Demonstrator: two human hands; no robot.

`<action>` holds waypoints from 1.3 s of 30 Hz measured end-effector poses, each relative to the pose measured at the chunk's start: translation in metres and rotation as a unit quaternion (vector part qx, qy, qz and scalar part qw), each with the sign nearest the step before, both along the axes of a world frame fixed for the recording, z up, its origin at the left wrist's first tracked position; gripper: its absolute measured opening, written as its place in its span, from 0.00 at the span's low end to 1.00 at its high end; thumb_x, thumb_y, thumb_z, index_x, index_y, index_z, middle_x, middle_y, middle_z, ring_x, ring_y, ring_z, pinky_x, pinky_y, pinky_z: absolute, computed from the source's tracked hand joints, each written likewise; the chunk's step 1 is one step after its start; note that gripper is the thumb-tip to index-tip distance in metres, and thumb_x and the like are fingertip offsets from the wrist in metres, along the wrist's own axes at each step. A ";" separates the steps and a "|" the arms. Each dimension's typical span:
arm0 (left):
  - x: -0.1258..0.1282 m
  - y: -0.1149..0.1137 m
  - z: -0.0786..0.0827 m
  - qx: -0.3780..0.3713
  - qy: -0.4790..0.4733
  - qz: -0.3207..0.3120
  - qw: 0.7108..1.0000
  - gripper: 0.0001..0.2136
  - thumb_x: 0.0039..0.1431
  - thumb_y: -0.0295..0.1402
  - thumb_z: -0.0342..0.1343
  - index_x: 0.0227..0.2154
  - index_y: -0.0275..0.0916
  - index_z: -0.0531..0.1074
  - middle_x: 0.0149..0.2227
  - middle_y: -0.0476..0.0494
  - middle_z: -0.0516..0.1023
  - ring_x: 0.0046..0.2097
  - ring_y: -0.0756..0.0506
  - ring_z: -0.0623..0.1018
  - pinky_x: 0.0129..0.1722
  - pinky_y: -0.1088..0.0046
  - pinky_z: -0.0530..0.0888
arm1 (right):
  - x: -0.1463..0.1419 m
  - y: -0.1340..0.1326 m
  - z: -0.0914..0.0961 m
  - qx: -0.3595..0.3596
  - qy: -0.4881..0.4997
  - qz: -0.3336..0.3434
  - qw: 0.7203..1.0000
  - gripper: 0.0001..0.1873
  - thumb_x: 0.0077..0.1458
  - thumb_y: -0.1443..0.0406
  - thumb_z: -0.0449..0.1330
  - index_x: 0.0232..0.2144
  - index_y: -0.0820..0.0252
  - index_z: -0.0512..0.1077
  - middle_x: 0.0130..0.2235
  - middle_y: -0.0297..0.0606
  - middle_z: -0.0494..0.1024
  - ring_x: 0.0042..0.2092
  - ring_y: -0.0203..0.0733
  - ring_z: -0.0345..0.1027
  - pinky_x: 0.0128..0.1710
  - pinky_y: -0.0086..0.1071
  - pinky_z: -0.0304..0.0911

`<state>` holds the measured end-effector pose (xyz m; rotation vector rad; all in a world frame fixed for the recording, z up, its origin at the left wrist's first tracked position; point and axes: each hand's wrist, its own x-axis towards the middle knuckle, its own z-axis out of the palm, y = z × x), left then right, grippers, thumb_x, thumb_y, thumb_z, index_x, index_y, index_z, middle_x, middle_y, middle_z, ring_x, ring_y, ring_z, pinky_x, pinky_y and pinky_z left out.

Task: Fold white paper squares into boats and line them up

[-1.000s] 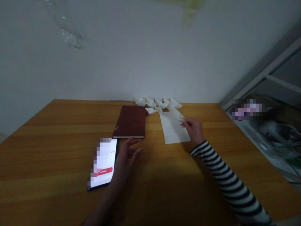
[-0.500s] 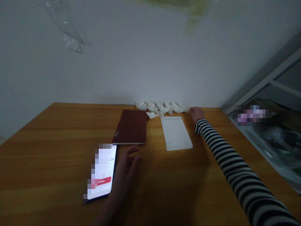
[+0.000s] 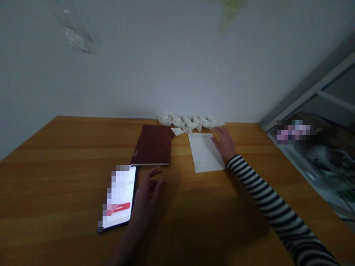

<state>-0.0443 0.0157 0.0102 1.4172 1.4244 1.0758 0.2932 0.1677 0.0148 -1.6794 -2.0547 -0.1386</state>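
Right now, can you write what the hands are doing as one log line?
left hand: open, beside phone | right hand: open, on paper sheet | nearby: notebook, folded papers

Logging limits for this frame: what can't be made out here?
Head view, dim light.
Phone screen: pixelated, unreadable.
Sheet of paper: print too small; right hand covers its right edge.
Folded paper pieces: too small to count.
Pixelated patch at right: hides whatever lies there.
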 end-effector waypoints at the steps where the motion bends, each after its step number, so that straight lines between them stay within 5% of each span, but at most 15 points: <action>1: 0.000 0.000 0.000 -0.001 0.002 -0.007 1.000 0.18 0.66 0.43 0.51 0.55 0.43 0.63 0.55 0.39 0.74 0.44 0.44 0.82 0.46 0.62 0.77 | -0.011 -0.019 -0.003 -0.021 0.004 0.075 0.997 0.19 0.62 0.63 0.57 0.54 0.64 0.71 0.56 0.51 0.73 0.59 0.53 0.63 0.61 0.50 0.59; 3: 0.000 -0.001 -0.001 -0.002 0.003 -0.019 1.000 0.18 0.66 0.42 0.51 0.55 0.43 0.63 0.55 0.38 0.74 0.44 0.43 0.81 0.44 0.62 0.78 | -0.032 -0.054 -0.009 -0.074 0.014 0.169 0.983 0.20 0.60 0.59 0.62 0.53 0.58 0.73 0.56 0.48 0.74 0.58 0.53 0.66 0.59 0.50 0.63; 7: 0.003 -0.003 0.002 -0.008 0.005 -0.024 1.000 0.18 0.65 0.43 0.51 0.54 0.43 0.63 0.55 0.38 0.74 0.44 0.43 0.81 0.42 0.63 0.79 | -0.053 -0.091 -0.019 -0.122 0.028 0.193 0.973 0.30 0.53 0.57 0.68 0.57 0.58 0.70 0.56 0.48 0.75 0.58 0.54 0.66 0.56 0.50 0.67; 19: 0.005 -0.004 0.007 -0.031 0.011 -0.029 0.999 0.17 0.64 0.44 0.52 0.51 0.40 0.68 0.38 0.42 0.81 0.44 0.40 0.82 0.41 0.63 0.77 | -0.054 -0.091 -0.026 -0.096 0.075 0.171 0.978 0.19 0.55 0.63 0.67 0.50 0.60 0.76 0.53 0.48 0.79 0.55 0.50 0.70 0.57 0.49 0.66; 27: 0.013 -0.010 0.004 -0.032 0.021 -0.057 0.998 0.14 0.66 0.41 0.50 0.49 0.40 0.70 0.40 0.41 0.81 0.42 0.42 0.82 0.42 0.63 0.77 | -0.056 -0.094 -0.031 -0.083 0.070 0.163 0.981 0.18 0.58 0.62 0.64 0.50 0.59 0.76 0.53 0.47 0.78 0.55 0.52 0.70 0.56 0.52 0.66; 33: 0.022 -0.022 0.012 0.031 0.080 -0.133 0.987 0.12 0.67 0.39 0.48 0.35 0.40 0.74 0.31 0.47 0.79 0.33 0.47 0.78 0.34 0.71 0.72 | -0.082 -0.102 -0.023 -0.033 0.090 0.142 0.985 0.14 0.63 0.63 0.58 0.49 0.59 0.76 0.52 0.47 0.78 0.55 0.52 0.68 0.57 0.50 0.66; 39: 0.023 -0.025 0.007 0.035 0.120 -0.167 0.978 0.12 0.69 0.39 0.47 0.37 0.39 0.74 0.33 0.46 0.79 0.34 0.46 0.78 0.35 0.71 0.71 | -0.088 -0.105 -0.028 -0.013 0.091 0.133 0.987 0.14 0.64 0.65 0.55 0.49 0.60 0.75 0.52 0.47 0.78 0.56 0.52 0.66 0.58 0.51 0.65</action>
